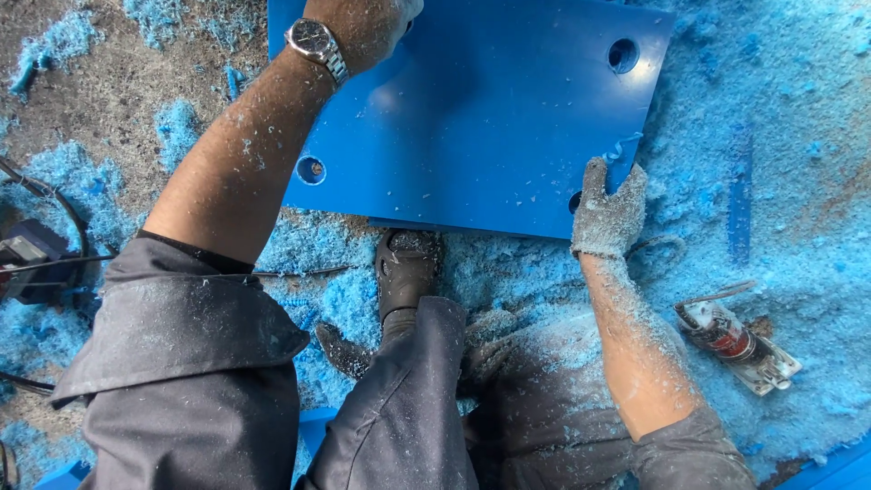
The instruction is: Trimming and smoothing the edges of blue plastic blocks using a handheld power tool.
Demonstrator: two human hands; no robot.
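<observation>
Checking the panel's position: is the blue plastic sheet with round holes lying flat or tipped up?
Cannot tell for certain. The blue plastic sheet with round holes has its near edge among the blue shavings, both hands gripping it.

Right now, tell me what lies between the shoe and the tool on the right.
In the head view, between the shoe and the tool lie blue shavings and the right forearm, whose gloved right hand grips the blue panel.

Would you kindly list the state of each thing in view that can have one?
Blue panel: flat on the floor, drilled holes open.
Left hand: pressing on the panel's far part, watch on wrist.
Right hand: gloved, gripping the panel's near edge.
Power tool: lying untouched in blue shavings.
</observation>
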